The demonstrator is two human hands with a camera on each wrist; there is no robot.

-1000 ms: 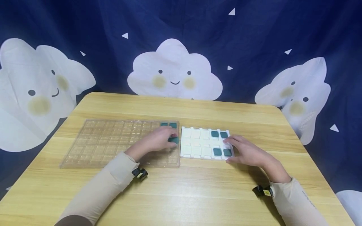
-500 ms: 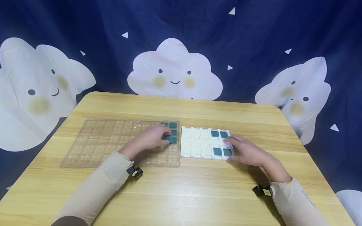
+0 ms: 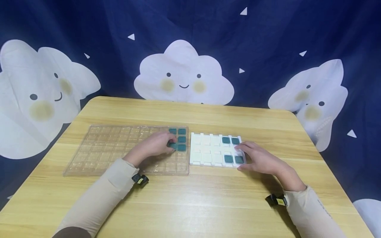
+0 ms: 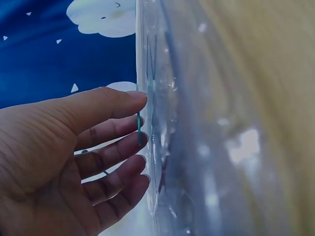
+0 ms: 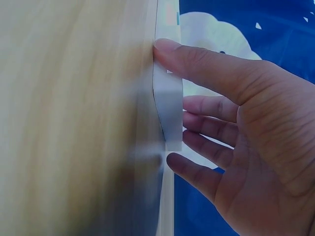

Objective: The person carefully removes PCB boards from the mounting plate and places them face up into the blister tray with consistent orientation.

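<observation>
In the head view, a clear plastic compartment tray [image 3: 101,150] holds several thin dark-green square chips [image 3: 182,139] at its right end. My left hand [image 3: 153,145] is over that tray, pinching one green chip [image 3: 173,145] by its edges at the second column from the right. The left wrist view shows this chip [image 4: 139,129] edge-on between thumb and fingertips. To the right lies a white slotted tray [image 3: 206,149] with several green chips [image 3: 228,159] in its right part. My right hand [image 3: 262,159] holds the white tray's right end, thumb at the near corner.
Both trays lie side by side on a light wooden table [image 3: 190,201], a narrow gap between them. A dark-blue curtain [image 3: 256,39] with cloud prints hangs behind the table. A small black camera [image 3: 140,179] is strapped at the left wrist, another [image 3: 275,200] at the right.
My left hand has shifted left from the clear tray's rightmost column to the column beside it, uncovering chips in the last column. My right hand stays on the white tray.
</observation>
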